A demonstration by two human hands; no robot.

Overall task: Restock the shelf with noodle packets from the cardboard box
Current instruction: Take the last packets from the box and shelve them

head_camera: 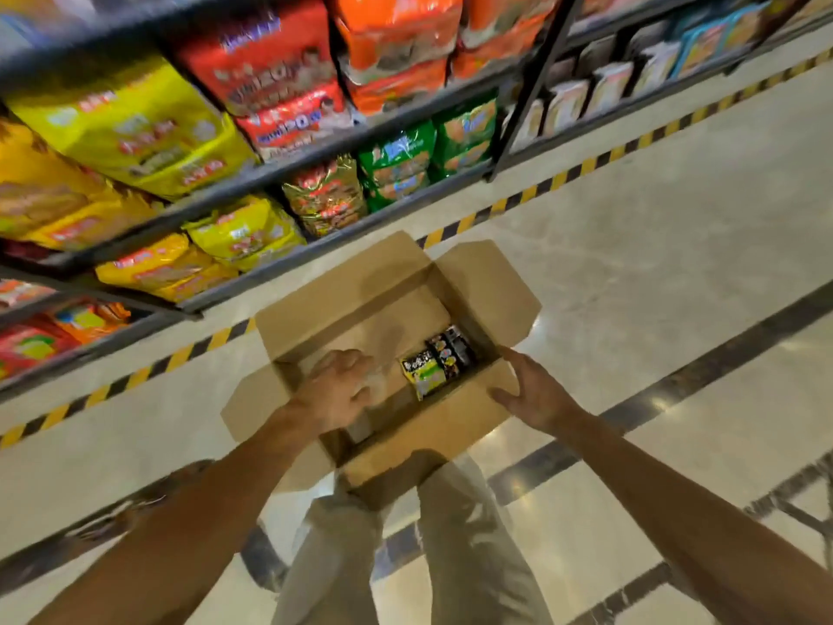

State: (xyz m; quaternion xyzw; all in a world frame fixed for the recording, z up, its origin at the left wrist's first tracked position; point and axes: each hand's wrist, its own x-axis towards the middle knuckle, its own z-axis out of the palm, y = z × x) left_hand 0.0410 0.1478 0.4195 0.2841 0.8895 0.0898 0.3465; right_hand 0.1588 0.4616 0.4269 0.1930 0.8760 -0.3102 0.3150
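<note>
On the pale tiled floor [631,263], just in front of the person's legs, stands the cardboard box [455,426] with all four flaps folded outward. Most of its inside is bare brown card; the only noodle packets [439,363] left in it sit together in the corner toward the right, dark wrappers with a green and yellow one nearest the camera. The left hand [336,390] reaches down into the box over its left half, fingers curled downward; whether they grip anything underneath cannot be told, as the palm hides it. The right hand [534,392] is spread with straight fingers and thumb, lying against the outside of the box's near right corner and flap, holding nothing. Beyond the box a dark metal shelf [279,169] runs across the upper part of the view, blurred, its tiers packed with yellow packs [135,124], red packs [275,78], orange packs [396,42], a gold pack [327,198] and green packs [428,151]. A strip of yellow-and-black hazard tape [532,194] lies on the floor along the foot of the shelf.
</note>
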